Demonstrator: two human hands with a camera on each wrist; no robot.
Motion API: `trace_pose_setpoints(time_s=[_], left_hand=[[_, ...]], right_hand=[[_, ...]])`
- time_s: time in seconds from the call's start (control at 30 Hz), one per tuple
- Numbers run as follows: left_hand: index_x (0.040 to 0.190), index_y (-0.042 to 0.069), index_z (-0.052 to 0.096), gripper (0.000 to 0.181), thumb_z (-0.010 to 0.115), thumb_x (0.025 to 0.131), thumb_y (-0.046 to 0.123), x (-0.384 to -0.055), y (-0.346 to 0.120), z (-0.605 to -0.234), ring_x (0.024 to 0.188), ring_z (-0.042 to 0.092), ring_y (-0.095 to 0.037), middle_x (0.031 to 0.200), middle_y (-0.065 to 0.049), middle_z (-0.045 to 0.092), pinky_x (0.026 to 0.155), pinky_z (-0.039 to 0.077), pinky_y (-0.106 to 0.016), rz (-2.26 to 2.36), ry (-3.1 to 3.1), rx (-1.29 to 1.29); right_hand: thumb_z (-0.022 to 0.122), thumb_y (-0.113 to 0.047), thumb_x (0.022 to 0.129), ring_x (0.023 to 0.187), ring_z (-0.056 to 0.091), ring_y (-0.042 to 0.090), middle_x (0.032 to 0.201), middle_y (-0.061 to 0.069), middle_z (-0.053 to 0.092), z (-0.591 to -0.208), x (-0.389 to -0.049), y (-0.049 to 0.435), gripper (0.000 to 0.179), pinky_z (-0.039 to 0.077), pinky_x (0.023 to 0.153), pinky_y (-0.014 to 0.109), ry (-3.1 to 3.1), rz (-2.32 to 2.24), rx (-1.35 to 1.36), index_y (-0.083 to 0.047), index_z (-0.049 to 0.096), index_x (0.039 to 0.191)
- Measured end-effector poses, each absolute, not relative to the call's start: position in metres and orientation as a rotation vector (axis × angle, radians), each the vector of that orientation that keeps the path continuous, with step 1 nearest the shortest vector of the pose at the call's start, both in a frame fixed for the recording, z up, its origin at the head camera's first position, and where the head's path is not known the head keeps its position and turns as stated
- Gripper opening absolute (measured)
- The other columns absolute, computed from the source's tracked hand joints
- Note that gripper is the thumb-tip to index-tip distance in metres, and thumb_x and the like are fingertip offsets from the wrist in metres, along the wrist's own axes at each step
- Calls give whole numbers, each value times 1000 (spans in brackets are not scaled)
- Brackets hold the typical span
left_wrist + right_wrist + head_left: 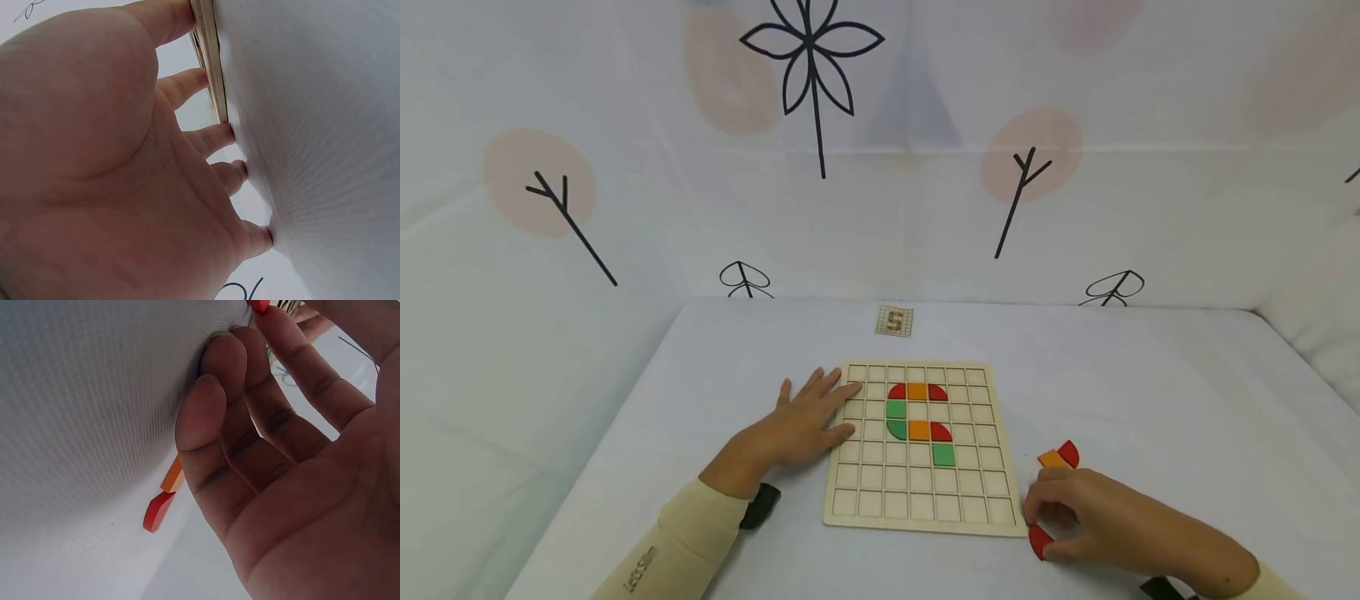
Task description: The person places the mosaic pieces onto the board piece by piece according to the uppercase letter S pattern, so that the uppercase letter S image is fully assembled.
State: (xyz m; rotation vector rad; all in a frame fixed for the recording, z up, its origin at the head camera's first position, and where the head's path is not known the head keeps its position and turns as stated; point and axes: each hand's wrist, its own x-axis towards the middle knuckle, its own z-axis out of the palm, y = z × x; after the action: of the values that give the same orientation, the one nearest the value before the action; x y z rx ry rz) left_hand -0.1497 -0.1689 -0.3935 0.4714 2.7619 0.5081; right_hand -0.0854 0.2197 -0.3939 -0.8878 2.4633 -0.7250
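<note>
A wooden grid board (859,502) lies on the white table, with red, orange and green tiles forming a curved figure in its upper middle. My left hand (805,429) rests with spread fingers along the board's left edge; in the left wrist view, the thumb and index finger touch the wooden edge (212,56). By the board's lower right corner, my right hand (1097,521) pinches a red quarter-circle tile (1040,542) between thumb and index finger. The same red tile (259,305) shows at the index fingertip in the right wrist view, its other fingers curled against the cloth.
Just beyond the right hand lie an orange square tile (1052,459) and another red quarter-circle tile (1069,453). A small pattern card (894,321) sits behind the board, showing a similar coloured figure on a grid. A printed cloth backdrop (910,225) rises at the table's back edge.
</note>
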Motion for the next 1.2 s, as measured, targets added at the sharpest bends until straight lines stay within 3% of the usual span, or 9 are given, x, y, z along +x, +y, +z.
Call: trace_pose_setpoints(time_s=[0.27, 0.5, 0.87, 1.0, 1.2], left_hand=[[158, 31, 29, 64, 55, 101, 44, -151, -169, -396, 158, 1, -29, 170, -5, 12, 121, -4, -67, 494, 2768, 471], [158, 32, 29, 64, 56, 101, 43, -151, -170, -396, 158, 1, -29, 170, -5, 12, 121, -4, -67, 492, 2771, 469], [158, 32, 29, 65, 56, 101, 43, -150, -169, -396, 158, 1, -29, 170, -5, 12, 121, -5, -66, 501, 2772, 462], [158, 32, 29, 64, 56, 101, 43, -150, -169, -396, 158, 1, -29, 170, -5, 12, 121, -5, -66, 501, 2769, 467], [158, 32, 28, 64, 55, 101, 43, -151, -169, -396, 158, 1, -29, 170, -5, 12, 121, -5, -67, 499, 2768, 473]], right_hand=[[82, -30, 82, 71, 52, -2, 77, -16, 55, -396, -87, 219, 24, 46, 59, 17, 2381, -853, -863, -30, 58, 88], [78, -24, 86, 68, 51, -4, 73, -19, 55, -396, -89, 217, 19, 46, 57, 17, 2372, -860, -874, -32, 61, 87], [77, -23, 88, 82, 54, -4, 87, -22, 60, -392, -88, 211, 20, 50, 68, 17, 2438, -898, -1009, -35, 62, 92], [78, -15, 86, 82, 54, -5, 87, -23, 58, -392, -87, 207, 27, 50, 68, 17, 2532, -917, -1100, -34, 61, 92], [79, -17, 85, 81, 52, -6, 88, -23, 57, -390, -87, 201, 26, 51, 69, 16, 2624, -849, -1074, -33, 60, 90]])
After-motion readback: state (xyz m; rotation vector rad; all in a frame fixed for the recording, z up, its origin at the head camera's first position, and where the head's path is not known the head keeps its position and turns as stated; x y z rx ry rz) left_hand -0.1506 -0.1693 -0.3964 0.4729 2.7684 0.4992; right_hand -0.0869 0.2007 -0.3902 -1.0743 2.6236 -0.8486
